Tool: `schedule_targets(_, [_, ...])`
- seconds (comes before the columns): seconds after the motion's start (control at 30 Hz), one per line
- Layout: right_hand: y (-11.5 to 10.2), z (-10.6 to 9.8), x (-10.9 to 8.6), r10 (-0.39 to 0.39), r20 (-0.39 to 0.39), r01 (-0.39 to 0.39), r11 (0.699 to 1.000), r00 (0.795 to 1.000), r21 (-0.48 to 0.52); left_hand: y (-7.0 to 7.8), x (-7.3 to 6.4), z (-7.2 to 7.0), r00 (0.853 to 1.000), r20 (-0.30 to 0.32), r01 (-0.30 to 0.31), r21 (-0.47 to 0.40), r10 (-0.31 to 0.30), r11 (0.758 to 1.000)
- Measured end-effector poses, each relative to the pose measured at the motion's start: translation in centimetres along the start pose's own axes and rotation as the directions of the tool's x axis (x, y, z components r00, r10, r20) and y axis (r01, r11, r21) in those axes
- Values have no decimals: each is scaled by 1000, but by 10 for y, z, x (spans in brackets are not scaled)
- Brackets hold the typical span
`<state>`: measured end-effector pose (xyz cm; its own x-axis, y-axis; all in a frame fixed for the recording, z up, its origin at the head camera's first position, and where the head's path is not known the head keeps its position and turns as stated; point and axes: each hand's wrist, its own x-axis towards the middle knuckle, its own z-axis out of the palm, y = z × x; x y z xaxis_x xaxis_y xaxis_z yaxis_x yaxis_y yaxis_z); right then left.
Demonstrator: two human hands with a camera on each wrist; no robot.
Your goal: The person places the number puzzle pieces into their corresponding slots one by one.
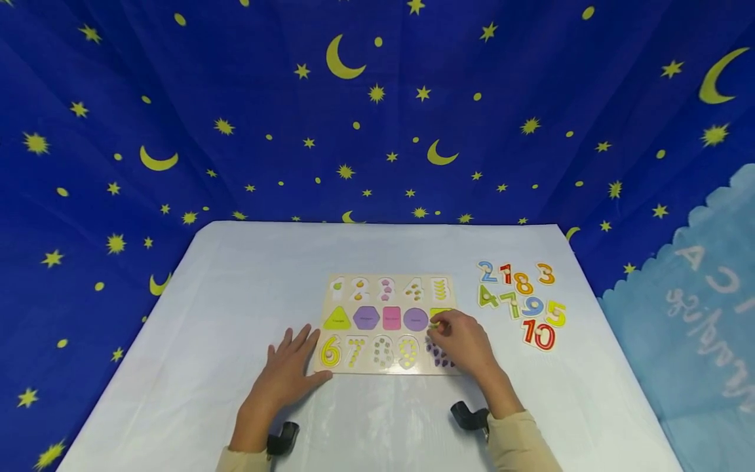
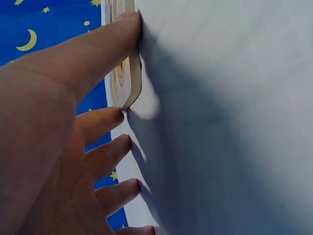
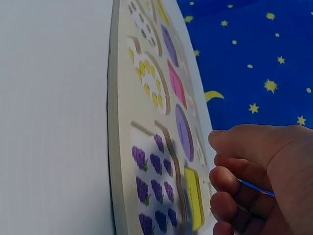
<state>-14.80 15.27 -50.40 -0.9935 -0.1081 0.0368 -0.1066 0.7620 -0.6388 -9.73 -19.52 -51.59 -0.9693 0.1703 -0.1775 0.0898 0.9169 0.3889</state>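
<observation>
A wooden puzzle board (image 1: 383,369) lies flat, with number-shaped recesses along its top and bottom rows and coloured shapes between them. A yellow number 6 (image 1: 330,351) sits in its lower left recess. My left hand (image 1: 289,370), fingers spread, rests at the board's left end; in the left wrist view its thumb (image 2: 105,46) touches the edge. My right hand (image 1: 463,337) hovers above the right end, partly hiding the yellow square (image 3: 193,198) and the grape-printed recess (image 3: 155,181). Its fingers (image 3: 225,178) are loosely bent, and no piece shows in them.
Right of the board lie several loose number pieces, among them a blue 2 (image 1: 485,271), a green 4 (image 1: 487,296), a yellow 5 (image 1: 556,313) and a red 10 (image 1: 539,335). A white cloth (image 1: 265,262) covers the table. Behind hangs a blue star-patterned curtain (image 1: 265,170).
</observation>
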Motion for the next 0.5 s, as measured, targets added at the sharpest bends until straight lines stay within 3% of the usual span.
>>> schedule_targets(0.27, [10, -5, -2, 41, 2, -41, 999, 999, -2, 1, 0, 0, 1000, -8, -6, -1, 6, 1000])
schedule_targets(0.5, [22, -9, -1, 30, -10, -30, 1000, 999, -7, 2, -2, -1, 1000, -20, -10, 1, 10, 1000])
